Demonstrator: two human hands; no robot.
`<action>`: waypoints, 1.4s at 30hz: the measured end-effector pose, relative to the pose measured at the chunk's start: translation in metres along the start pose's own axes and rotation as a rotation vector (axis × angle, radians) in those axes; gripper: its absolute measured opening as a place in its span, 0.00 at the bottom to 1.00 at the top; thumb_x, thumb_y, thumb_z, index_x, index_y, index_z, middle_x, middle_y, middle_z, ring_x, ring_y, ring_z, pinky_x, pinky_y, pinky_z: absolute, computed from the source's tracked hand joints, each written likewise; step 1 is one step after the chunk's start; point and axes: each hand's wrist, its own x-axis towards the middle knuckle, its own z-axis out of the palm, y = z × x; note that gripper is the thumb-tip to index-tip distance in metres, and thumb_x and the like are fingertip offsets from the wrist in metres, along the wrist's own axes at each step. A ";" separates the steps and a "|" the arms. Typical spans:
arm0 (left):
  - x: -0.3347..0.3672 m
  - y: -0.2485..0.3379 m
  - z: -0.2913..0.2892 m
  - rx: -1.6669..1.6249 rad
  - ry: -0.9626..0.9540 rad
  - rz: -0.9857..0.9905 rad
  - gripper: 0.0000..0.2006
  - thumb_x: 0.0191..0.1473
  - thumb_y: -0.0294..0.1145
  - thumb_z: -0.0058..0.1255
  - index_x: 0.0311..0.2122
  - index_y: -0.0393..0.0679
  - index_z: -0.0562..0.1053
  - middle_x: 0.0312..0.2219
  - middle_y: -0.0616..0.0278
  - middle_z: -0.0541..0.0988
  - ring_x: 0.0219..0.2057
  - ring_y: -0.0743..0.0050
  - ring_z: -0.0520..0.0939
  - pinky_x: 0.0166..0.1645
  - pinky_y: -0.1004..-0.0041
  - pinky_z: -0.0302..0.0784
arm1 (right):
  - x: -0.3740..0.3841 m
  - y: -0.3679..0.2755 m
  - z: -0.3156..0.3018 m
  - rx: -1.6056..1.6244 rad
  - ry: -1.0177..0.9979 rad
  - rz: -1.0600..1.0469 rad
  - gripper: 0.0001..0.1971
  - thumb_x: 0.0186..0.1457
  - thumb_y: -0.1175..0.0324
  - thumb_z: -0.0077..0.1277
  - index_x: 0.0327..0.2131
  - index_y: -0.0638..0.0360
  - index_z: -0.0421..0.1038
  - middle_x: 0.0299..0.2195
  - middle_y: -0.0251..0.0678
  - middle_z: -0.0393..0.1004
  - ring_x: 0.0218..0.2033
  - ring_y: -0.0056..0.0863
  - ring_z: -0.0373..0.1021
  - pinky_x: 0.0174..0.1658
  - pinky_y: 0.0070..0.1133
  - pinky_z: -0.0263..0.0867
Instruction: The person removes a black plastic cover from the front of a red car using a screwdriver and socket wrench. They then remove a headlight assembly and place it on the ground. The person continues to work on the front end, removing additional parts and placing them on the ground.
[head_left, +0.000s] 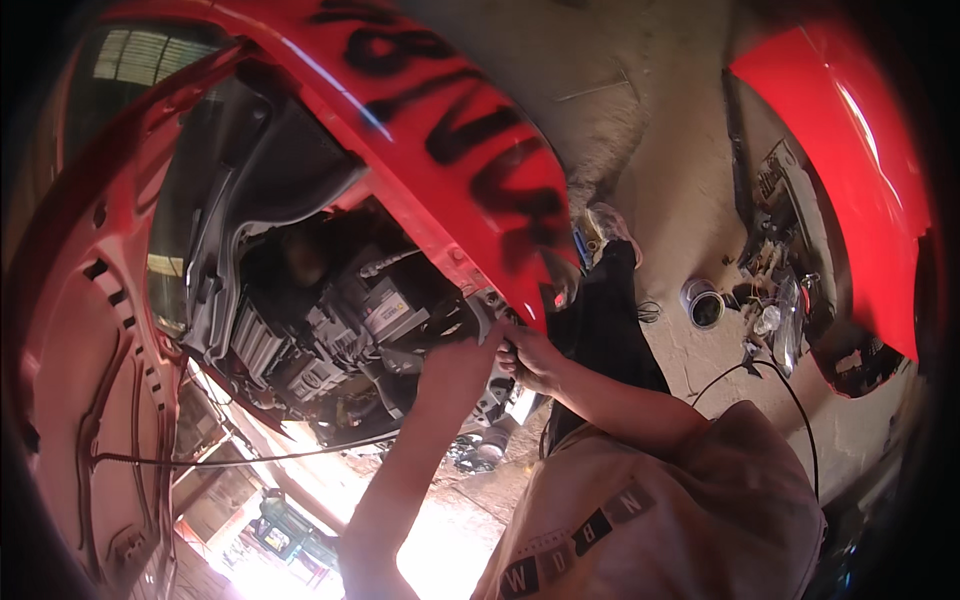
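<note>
My left hand (462, 362) reaches to the front corner of a red car's engine bay, its fingertips up against the metal edge beside the fender (430, 130). Close by on the right, my right hand (535, 362) has its fingers curled in at the same corner. Both hands look closed, almost touching each other. Whatever they hold is too small or hidden to name. Behind my left hand lies the engine bay, with a battery (390, 312) and dark engine parts. Black writing runs along the fender.
The raised hood (100, 380) stands at the left, with a thin rod (250, 462) running across from it. On the floor at the right are a round can (703, 303), loose parts (775, 290), a black cable (800, 410) and a detached red body panel (850, 150).
</note>
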 end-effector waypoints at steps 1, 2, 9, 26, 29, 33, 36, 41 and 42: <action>0.002 -0.003 0.000 -0.065 -0.016 -0.021 0.23 0.56 0.36 0.54 0.57 0.53 0.67 0.24 0.53 0.79 0.27 0.51 0.82 0.30 0.60 0.77 | 0.002 0.000 -0.003 0.001 -0.024 -0.008 0.18 0.70 0.54 0.34 0.30 0.51 0.67 0.16 0.19 0.54 0.17 0.13 0.48 0.23 0.16 0.46; 0.003 -0.006 0.004 -0.132 -0.031 -0.043 0.24 0.55 0.37 0.55 0.58 0.53 0.67 0.25 0.53 0.80 0.28 0.51 0.82 0.31 0.60 0.77 | 0.006 -0.001 -0.006 -0.018 -0.046 -0.016 0.18 0.70 0.54 0.33 0.30 0.51 0.67 0.16 0.19 0.54 0.16 0.13 0.49 0.22 0.15 0.46; 0.002 0.028 0.033 -1.802 0.075 -0.538 0.16 0.60 0.33 0.50 0.53 0.48 0.71 0.25 0.68 0.75 0.20 0.79 0.74 0.22 0.78 0.66 | -0.028 -0.011 0.046 -0.024 0.231 0.009 0.19 0.70 0.55 0.33 0.30 0.53 0.67 0.17 0.23 0.61 0.16 0.14 0.53 0.21 0.18 0.49; 0.015 0.011 0.056 -0.961 0.464 -0.047 0.18 0.58 0.38 0.55 0.51 0.44 0.72 0.24 0.64 0.76 0.22 0.78 0.76 0.25 0.74 0.70 | 0.018 0.001 0.009 0.063 0.057 -0.002 0.20 0.68 0.48 0.35 0.34 0.54 0.66 0.22 0.29 0.68 0.18 0.22 0.64 0.20 0.20 0.60; -0.008 -0.008 0.046 -0.667 0.375 -0.103 0.18 0.58 0.37 0.54 0.52 0.43 0.71 0.24 0.62 0.77 0.20 0.74 0.76 0.23 0.72 0.69 | 0.046 0.005 -0.054 0.034 -0.210 0.024 0.17 0.69 0.50 0.36 0.32 0.50 0.63 0.19 0.25 0.61 0.15 0.17 0.55 0.18 0.17 0.51; 0.000 0.002 0.040 -0.937 0.255 -0.268 0.16 0.60 0.35 0.51 0.52 0.44 0.72 0.22 0.64 0.75 0.17 0.75 0.73 0.20 0.74 0.65 | -0.002 -0.003 0.019 -0.027 0.147 -0.056 0.15 0.69 0.53 0.38 0.29 0.46 0.61 0.17 0.21 0.56 0.15 0.14 0.50 0.18 0.16 0.46; 0.001 0.021 0.047 -1.980 0.075 -0.672 0.11 0.62 0.34 0.51 0.49 0.46 0.73 0.18 0.73 0.68 0.16 0.86 0.65 0.18 0.79 0.59 | -0.004 -0.001 0.024 -0.045 0.157 -0.050 0.15 0.68 0.53 0.38 0.31 0.49 0.64 0.17 0.24 0.59 0.15 0.17 0.54 0.19 0.19 0.53; -0.002 0.017 -0.002 -0.518 0.170 -0.129 0.22 0.58 0.37 0.54 0.56 0.43 0.68 0.23 0.57 0.78 0.23 0.58 0.82 0.30 0.63 0.76 | 0.005 -0.003 0.017 0.037 0.113 -0.123 0.17 0.69 0.51 0.36 0.30 0.49 0.65 0.17 0.23 0.59 0.16 0.16 0.52 0.21 0.16 0.52; 0.002 0.005 -0.002 -0.218 0.112 -0.063 0.22 0.57 0.38 0.54 0.55 0.43 0.68 0.25 0.53 0.79 0.25 0.54 0.82 0.30 0.62 0.76 | 0.010 0.000 0.010 0.037 0.054 -0.081 0.17 0.69 0.51 0.36 0.31 0.48 0.65 0.18 0.22 0.59 0.16 0.16 0.51 0.21 0.16 0.52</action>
